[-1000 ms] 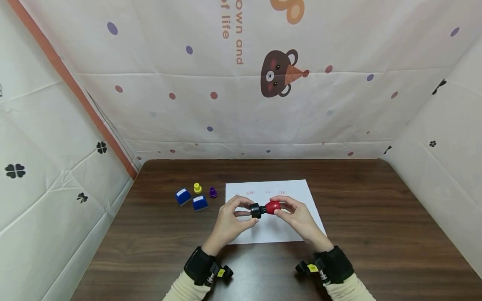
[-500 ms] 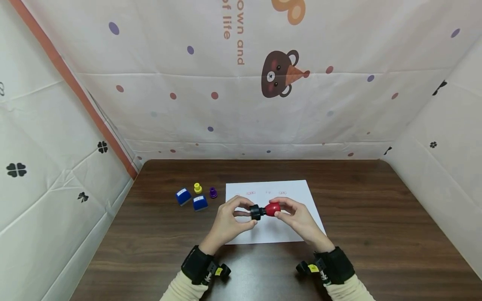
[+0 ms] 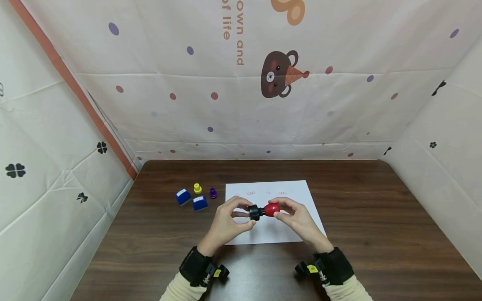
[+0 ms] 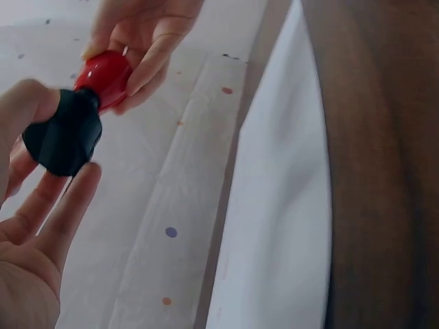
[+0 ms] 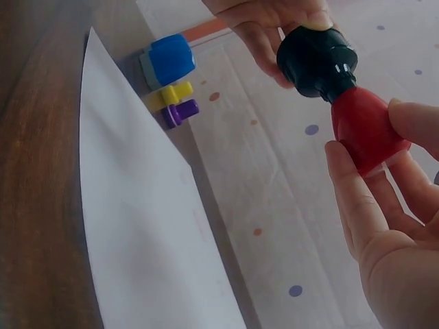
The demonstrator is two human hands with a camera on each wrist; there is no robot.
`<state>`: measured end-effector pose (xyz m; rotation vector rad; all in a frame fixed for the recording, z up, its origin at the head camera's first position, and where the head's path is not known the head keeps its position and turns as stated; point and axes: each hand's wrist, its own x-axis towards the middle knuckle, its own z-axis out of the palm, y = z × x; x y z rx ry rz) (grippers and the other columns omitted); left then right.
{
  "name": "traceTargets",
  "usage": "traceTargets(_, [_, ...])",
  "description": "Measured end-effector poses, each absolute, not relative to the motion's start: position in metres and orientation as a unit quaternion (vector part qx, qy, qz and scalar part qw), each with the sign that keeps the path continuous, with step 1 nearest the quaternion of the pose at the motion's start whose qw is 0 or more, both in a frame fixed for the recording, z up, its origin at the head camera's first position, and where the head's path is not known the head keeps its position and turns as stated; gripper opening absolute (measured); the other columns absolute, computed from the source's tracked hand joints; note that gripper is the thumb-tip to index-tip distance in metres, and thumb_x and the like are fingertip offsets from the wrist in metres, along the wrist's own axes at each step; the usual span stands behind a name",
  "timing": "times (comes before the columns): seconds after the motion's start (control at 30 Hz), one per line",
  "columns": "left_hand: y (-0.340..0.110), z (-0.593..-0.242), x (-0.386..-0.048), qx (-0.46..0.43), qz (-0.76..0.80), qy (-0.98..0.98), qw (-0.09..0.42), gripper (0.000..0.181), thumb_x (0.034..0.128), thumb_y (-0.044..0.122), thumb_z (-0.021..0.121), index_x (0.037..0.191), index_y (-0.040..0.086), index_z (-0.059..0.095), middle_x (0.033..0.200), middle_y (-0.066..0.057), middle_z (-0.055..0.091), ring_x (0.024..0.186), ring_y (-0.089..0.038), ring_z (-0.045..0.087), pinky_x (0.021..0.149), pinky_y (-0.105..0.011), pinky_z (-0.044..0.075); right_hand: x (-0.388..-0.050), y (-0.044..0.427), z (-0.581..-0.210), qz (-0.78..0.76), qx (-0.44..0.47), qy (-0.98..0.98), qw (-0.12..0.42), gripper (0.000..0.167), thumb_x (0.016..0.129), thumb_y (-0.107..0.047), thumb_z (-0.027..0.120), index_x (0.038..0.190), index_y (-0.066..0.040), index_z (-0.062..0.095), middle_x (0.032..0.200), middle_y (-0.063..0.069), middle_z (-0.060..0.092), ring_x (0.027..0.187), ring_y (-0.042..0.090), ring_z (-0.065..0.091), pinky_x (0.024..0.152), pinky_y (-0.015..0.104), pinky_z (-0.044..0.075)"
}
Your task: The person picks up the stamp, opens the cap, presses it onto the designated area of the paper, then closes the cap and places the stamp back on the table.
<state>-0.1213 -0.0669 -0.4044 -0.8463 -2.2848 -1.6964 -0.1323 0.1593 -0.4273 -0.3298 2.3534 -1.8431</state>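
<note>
A stamp with a bulbous red handle (image 3: 272, 209) and a wide black base (image 3: 254, 212) is held above the paper, lying almost sideways. My left hand (image 3: 230, 219) grips the black base between thumb and fingertips. The red handle is pinched by my right hand (image 3: 299, 219), thumb on the near side. In the right wrist view a narrow black neck (image 5: 337, 85) joins the two parts. The underside of the base is hidden. Below both hands lies a white sheet of paper (image 3: 278, 232) with small faint red marks near its far edge.
To the left of the paper stand two blue blocks (image 3: 200, 203) with white labels, a small yellow peg-shaped piece (image 3: 197, 189) and a purple one (image 3: 213, 192). The brown wooden table (image 3: 369, 217) ends at a printed white cloth (image 3: 241, 121) behind.
Both hands and the stamp have shifted very slightly left and down in the head view. The holds on the base and handle look the same. The small pieces have not moved.
</note>
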Motion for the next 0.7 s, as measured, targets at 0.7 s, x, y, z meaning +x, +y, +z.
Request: traceTargets(0.7, [-0.064,-0.427,-0.133,-0.307,-0.54,-0.77,0.149,0.045,0.0672,0.002,0.08,0.107,0.005,0.059,0.1,-0.008,0.06,0.09,-0.019,0.062,0.069,-0.024,0.056,-0.129,0.155,-0.428,-0.66,-0.063,0.745,0.075,0.042,0.082,-0.024,0.069,0.118,-0.006,0.058,0.119,0.013,0.057,0.1,0.02,0.06,0.084,0.025,0.052])
